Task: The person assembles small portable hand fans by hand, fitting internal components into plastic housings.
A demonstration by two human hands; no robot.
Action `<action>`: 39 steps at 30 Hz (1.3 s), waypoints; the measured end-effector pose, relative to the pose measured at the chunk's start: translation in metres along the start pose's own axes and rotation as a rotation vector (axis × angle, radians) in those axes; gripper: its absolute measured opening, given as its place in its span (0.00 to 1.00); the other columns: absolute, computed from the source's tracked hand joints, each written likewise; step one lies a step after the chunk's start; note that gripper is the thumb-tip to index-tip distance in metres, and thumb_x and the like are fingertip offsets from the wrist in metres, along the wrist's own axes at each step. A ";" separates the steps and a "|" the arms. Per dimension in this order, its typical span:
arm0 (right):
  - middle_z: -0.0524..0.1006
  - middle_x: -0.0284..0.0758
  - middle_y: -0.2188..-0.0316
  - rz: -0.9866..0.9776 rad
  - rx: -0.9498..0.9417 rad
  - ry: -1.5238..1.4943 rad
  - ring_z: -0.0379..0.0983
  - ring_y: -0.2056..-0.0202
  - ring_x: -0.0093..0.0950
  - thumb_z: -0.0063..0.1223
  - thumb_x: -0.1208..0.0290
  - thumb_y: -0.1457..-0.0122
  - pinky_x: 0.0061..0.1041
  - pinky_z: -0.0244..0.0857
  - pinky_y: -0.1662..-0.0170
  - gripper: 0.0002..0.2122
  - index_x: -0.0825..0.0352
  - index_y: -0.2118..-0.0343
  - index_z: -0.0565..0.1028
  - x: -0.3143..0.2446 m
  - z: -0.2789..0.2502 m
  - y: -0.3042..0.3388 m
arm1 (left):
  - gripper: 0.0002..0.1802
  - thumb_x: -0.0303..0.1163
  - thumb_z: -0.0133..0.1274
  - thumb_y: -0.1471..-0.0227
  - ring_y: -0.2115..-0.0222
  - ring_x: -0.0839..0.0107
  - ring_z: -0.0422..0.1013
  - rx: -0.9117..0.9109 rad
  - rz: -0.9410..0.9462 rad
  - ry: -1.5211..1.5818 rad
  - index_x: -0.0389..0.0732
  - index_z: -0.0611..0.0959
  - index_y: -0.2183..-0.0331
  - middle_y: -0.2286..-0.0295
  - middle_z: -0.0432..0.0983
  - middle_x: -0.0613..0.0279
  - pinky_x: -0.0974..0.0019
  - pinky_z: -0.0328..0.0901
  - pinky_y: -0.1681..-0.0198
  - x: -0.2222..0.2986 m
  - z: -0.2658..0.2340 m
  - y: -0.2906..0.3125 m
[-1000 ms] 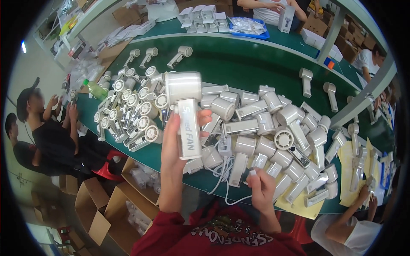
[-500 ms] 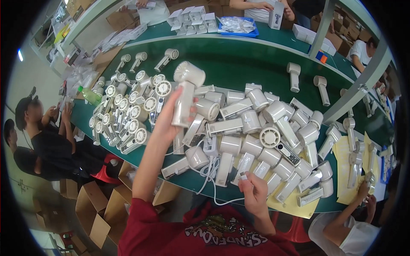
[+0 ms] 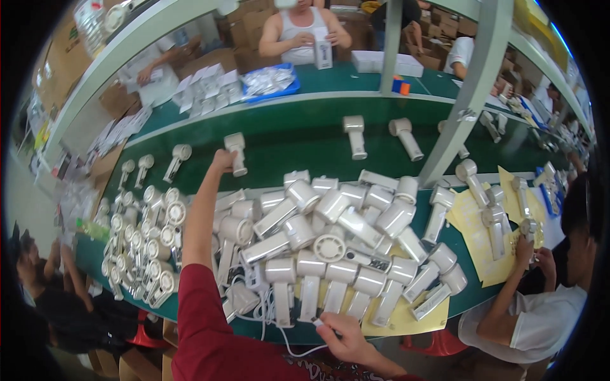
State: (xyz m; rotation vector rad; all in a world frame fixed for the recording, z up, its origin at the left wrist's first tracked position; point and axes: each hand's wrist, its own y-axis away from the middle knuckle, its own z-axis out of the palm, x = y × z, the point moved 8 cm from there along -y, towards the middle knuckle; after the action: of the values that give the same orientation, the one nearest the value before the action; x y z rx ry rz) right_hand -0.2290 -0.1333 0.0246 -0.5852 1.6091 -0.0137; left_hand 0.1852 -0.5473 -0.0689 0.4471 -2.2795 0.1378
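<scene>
My left hand [image 3: 223, 160] is stretched far forward. Its fingers close on the handle of a white handheld fan [image 3: 235, 142], which is at the green conveyor belt [image 3: 292, 136]; whether it touches the surface I cannot tell. Low in front of me, my right hand [image 3: 346, 340] pinches the small plug [image 3: 317, 322] of a white cable [image 3: 287, 346]. That cable runs back to a white charger block [image 3: 255, 277] among coiled leads. A large heap of white handheld fans [image 3: 330, 247] covers the table between my arms.
More fans [image 3: 143, 247] crowd the left side. Single fans [image 3: 354, 136] lie spaced along the belt. A grey post [image 3: 467, 95] rises at right, near yellow sheets [image 3: 489, 235]. Across the belt, a person holds a white box [image 3: 323, 51] beside a blue tray [image 3: 273, 82].
My left hand has carried the fan forward from above the heap to the belt. The view has shifted. My right hand still pinches the cable plug.
</scene>
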 end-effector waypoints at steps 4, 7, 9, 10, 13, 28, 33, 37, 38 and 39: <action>0.67 0.40 0.82 0.124 0.013 0.028 0.65 0.81 0.38 0.46 0.75 0.48 0.28 0.56 0.78 0.05 0.72 0.76 0.68 0.023 -0.019 0.001 | 0.16 0.38 0.51 0.60 0.54 0.54 0.61 0.220 0.307 -1.204 0.41 0.79 0.67 0.56 0.63 0.50 0.53 0.65 0.64 0.162 0.059 0.055; 0.67 0.41 0.82 0.091 0.012 0.027 0.65 0.81 0.38 0.46 0.75 0.48 0.27 0.57 0.78 0.05 0.72 0.76 0.68 0.017 -0.026 -0.006 | 0.23 0.45 0.48 0.58 0.59 0.55 0.67 -0.123 0.383 -0.721 0.37 0.77 0.65 0.61 0.70 0.48 0.57 0.65 0.60 0.230 0.130 0.072; 0.67 0.41 0.82 0.066 0.057 0.033 0.66 0.81 0.37 0.45 0.75 0.48 0.26 0.58 0.78 0.05 0.73 0.75 0.68 0.004 -0.031 -0.011 | 0.33 0.58 0.45 0.59 0.65 0.57 0.72 -0.301 0.450 -0.577 0.33 0.78 0.68 0.66 0.73 0.47 0.58 0.66 0.62 0.257 0.195 0.081; 0.68 0.40 0.82 0.059 0.109 0.043 0.67 0.81 0.35 0.45 0.75 0.47 0.25 0.58 0.78 0.06 0.73 0.75 0.68 0.001 -0.039 -0.012 | 0.37 0.62 0.45 0.61 0.74 0.60 0.74 -0.500 0.324 -0.424 0.33 0.78 0.69 0.72 0.75 0.48 0.61 0.68 0.67 0.266 0.236 0.098; 0.68 0.40 0.83 0.178 0.144 0.034 0.67 0.80 0.33 0.45 0.75 0.47 0.25 0.59 0.77 0.06 0.73 0.76 0.68 0.006 -0.047 0.003 | 0.32 0.55 0.50 0.62 0.80 0.62 0.73 -0.479 0.426 -0.418 0.32 0.76 0.70 0.75 0.74 0.50 0.64 0.69 0.82 0.290 0.294 0.129; 0.65 0.32 0.82 -0.070 0.429 -0.074 0.58 0.80 0.18 0.31 0.72 0.41 0.16 0.52 0.77 0.10 0.71 0.76 0.62 -0.024 -0.060 -0.022 | 0.15 0.40 0.43 0.50 0.76 0.73 0.67 -0.810 0.006 1.065 0.39 0.67 0.64 0.76 0.67 0.61 0.65 0.66 0.73 0.295 0.080 0.401; 0.64 0.39 0.84 -0.177 0.320 -0.054 0.61 0.83 0.31 0.41 0.79 0.48 0.25 0.54 0.79 0.03 0.73 0.75 0.66 -0.038 -0.016 -0.033 | 0.14 0.38 0.42 0.49 0.79 0.74 0.65 -0.685 -0.092 1.313 0.38 0.66 0.64 0.75 0.65 0.63 0.69 0.64 0.75 0.232 0.054 0.438; 0.62 0.38 0.86 -0.128 0.283 -0.032 0.59 0.85 0.33 0.43 0.79 0.48 0.26 0.52 0.80 0.04 0.72 0.78 0.66 -0.028 0.005 -0.026 | 0.14 0.37 0.41 0.49 0.78 0.74 0.65 -0.510 -0.079 1.529 0.37 0.64 0.63 0.76 0.64 0.62 0.69 0.65 0.75 0.190 0.045 0.437; 0.62 0.38 0.86 -0.121 0.273 -0.029 0.59 0.85 0.33 0.43 0.79 0.48 0.26 0.52 0.80 0.04 0.72 0.78 0.66 -0.025 0.007 -0.025 | 0.15 0.36 0.41 0.48 0.78 0.74 0.65 -0.472 -0.042 1.529 0.37 0.63 0.62 0.76 0.65 0.62 0.69 0.65 0.75 0.185 0.042 0.437; 0.62 0.38 0.86 -0.127 0.252 0.002 0.59 0.85 0.33 0.43 0.78 0.48 0.26 0.52 0.81 0.05 0.72 0.78 0.65 -0.025 0.010 -0.023 | 0.15 0.36 0.41 0.48 0.78 0.74 0.65 -0.473 -0.049 1.536 0.37 0.63 0.62 0.76 0.65 0.62 0.69 0.65 0.75 0.182 0.042 0.439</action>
State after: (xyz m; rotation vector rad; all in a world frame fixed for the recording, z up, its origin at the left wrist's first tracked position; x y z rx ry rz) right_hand -0.2116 -0.1411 0.0543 -0.4895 1.5409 -0.3078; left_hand -0.1153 -0.1978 0.0543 0.0430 -0.7351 -0.0818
